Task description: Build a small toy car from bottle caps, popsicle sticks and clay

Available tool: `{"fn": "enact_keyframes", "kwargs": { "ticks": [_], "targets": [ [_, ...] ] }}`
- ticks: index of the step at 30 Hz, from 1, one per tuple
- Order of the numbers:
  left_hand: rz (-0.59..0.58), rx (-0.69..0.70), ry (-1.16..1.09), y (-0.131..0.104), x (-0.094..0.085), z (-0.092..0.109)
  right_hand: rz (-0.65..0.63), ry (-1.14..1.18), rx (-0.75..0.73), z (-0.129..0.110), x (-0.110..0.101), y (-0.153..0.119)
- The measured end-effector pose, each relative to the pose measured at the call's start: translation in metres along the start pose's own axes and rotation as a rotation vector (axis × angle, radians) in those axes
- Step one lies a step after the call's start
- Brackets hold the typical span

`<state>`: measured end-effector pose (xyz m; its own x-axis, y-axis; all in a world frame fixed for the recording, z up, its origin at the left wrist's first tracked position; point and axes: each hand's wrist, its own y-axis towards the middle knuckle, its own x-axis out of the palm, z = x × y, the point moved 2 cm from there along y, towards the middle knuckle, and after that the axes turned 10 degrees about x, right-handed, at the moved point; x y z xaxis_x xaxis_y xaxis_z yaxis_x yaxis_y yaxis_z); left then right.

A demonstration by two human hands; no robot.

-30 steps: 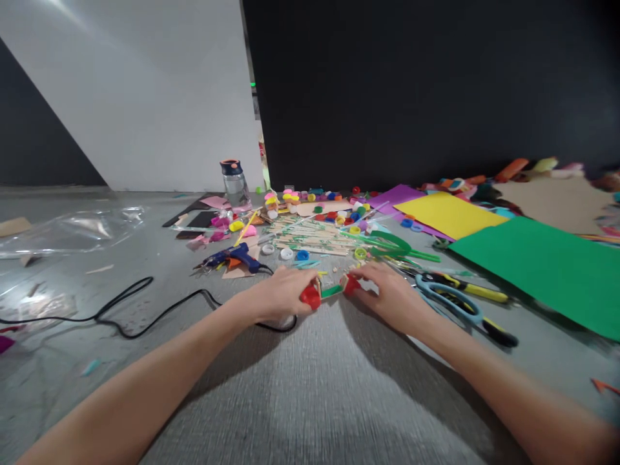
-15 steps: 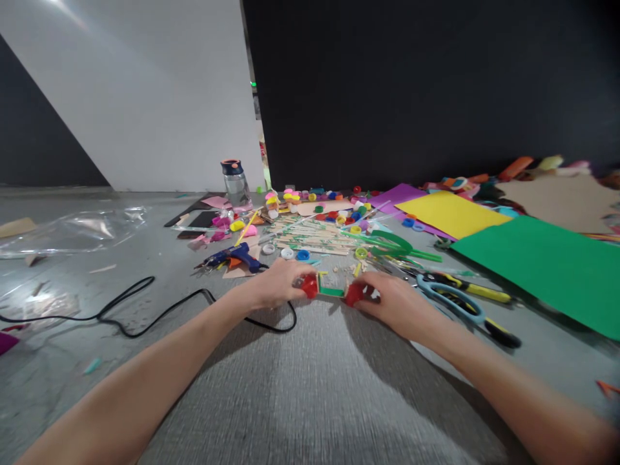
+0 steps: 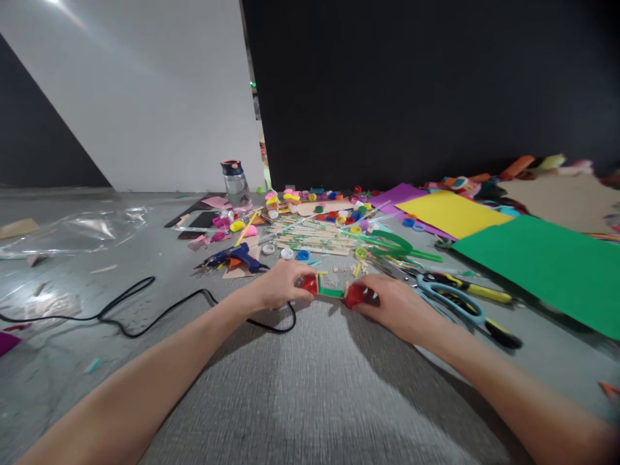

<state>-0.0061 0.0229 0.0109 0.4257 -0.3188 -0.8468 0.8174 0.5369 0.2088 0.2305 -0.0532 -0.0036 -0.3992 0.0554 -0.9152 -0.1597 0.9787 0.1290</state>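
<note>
"Fingers (image 3: pixel 301 274) are clamped at both ends of that little piece, see?"

"On what, exactly?"

"Left hand (image 3: pixel 274 284) has its thumb and fingertips on the left red piece (image 3: pixel 309 284); right hand (image 3: pixel 392 302) grips the right red piece (image 3: pixel 355 296) just the same. A flat green strip (image 3: pixel 331 293) runs between the two, with short upright sides at its ends."

"Is it resting on the table (image 3: pixel 300 394)?"

"I can't tell from here. It's in the middle, between the hands, on the near side of the craft sticks (image 3: pixel 314 239)."

"And just beyond?"

"A white bottle cap (image 3: pixel 287 254) and a blue bottle cap (image 3: pixel 303 255) side by side. To the left there's a blue glue gun (image 3: pixel 230 258) lying down, and a black cord (image 3: pixel 174 302) looping behind the left wrist."

"What's by the right arm?"

"Scissors with light blue handles (image 3: pixel 453 298), near yellow-and-black pliers (image 3: pixel 479 289). Farther right, a green sheet (image 3: pixel 542 271) lies near a yellow sheet (image 3: pixel 453 214), which partly covers a purple sheet (image 3: pixel 394 196)."

"That water bottle (image 3: pixel 236 187)?"

"Upright, at the far left of the sticks."
</note>
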Motion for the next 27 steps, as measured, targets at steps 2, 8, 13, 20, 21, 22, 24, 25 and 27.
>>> {"fn": "enact_keyframes", "kwargs": {
  "ticks": [2, 8, 13, 20, 21, 22, 24, 25, 27],
  "targets": [
    [0.022, -0.017, -0.039, -0.001, 0.0, -0.001, 0.004, -0.005, 0.004, -0.001, -0.001, -0.001],
    [0.125, -0.035, -0.189, 0.001, 0.002, 0.0, -0.008, -0.002, -0.011, -0.002, -0.001, -0.001],
    [0.23, -0.028, -0.203, 0.004, 0.005, 0.007, -0.012, 0.007, -0.027, -0.003, -0.001, -0.001],
    [0.243, -0.026, -0.196, 0.005, 0.007, 0.012, -0.011, 0.014, -0.039, -0.004, -0.003, -0.003],
    [0.243, -0.025, -0.191, 0.005, 0.007, 0.013, -0.01, 0.014, -0.039, -0.004, -0.003, -0.003],
    [0.244, -0.023, -0.185, 0.005, 0.007, 0.013, -0.009, 0.014, -0.037, -0.004, -0.003, -0.002],
    [0.246, -0.023, -0.171, 0.004, 0.007, 0.013, -0.01, 0.014, -0.036, -0.004, -0.002, -0.002],
    [0.246, -0.022, -0.165, 0.004, 0.007, 0.013, -0.011, 0.013, -0.035, -0.004, -0.002, -0.001],
    [0.247, -0.021, -0.153, 0.004, 0.007, 0.014, -0.017, 0.015, -0.036, -0.004, -0.003, -0.001]
  ]
}}
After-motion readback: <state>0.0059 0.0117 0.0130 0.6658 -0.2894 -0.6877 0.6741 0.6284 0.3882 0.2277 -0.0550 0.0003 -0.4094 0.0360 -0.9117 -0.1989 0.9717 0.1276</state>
